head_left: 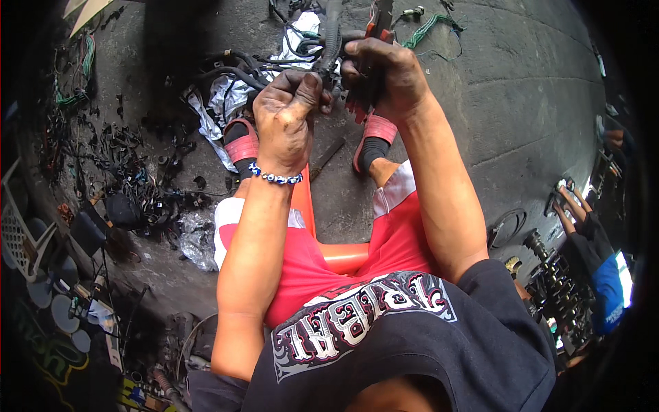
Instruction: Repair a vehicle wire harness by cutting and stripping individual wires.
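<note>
The left hand (285,103) pinches a dark grey ribbed cable conduit (333,31) — seemingly to steady it — while the right hand (395,72), just beside it, wraps around a red-and-black hand tool (376,26)

Widest passage lies to the right of the right hand (391,75): bare concrete floor (522,103), with a green wire bundle (434,31) near the top. The gap between that hand and the left hand (285,113) is narrow, hemmed in by the corrugated conduit (332,34) and the upright red-and-black tool (379,24); below it, a strip of floor between the two pink sandals (379,129) holds a flat dark bar (328,156). Left-side approach obstructed: black cables (237,66) over silvery sheeting (226,99), then heaped dark connectors (130,154) farther out.
</note>
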`<state>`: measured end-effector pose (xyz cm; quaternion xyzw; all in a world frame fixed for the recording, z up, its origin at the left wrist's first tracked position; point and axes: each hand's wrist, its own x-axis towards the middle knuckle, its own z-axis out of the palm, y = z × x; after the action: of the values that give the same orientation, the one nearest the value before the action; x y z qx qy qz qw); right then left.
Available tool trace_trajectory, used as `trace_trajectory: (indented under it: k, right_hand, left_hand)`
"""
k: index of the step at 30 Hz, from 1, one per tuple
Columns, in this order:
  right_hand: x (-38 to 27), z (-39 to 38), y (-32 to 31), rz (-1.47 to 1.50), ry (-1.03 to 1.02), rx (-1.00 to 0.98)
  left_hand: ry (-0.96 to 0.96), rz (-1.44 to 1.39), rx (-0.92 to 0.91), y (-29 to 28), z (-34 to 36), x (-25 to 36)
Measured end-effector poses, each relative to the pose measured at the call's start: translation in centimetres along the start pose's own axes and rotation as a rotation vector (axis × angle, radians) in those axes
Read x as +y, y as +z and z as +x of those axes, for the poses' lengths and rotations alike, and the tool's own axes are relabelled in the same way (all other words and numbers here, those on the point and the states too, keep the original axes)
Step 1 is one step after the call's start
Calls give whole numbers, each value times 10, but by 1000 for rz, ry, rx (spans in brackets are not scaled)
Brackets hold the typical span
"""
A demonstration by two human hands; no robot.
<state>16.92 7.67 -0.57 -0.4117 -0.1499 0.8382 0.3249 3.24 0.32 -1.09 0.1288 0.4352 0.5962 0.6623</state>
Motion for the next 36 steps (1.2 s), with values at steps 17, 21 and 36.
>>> trace_trajectory:
  k: [17,21,36]
  right_hand:
    - [-10,-16,21,-402,-197,86]
    - [-7,-16,22,-464,-294,97]
    - [-2,-13,24,-465,-325,112]
  left_hand:
    - [-53,288,-34,8,-3,10]
    - [-38,315,-45,11,-1,3]
    - [182,618,-8,10,-1,1]
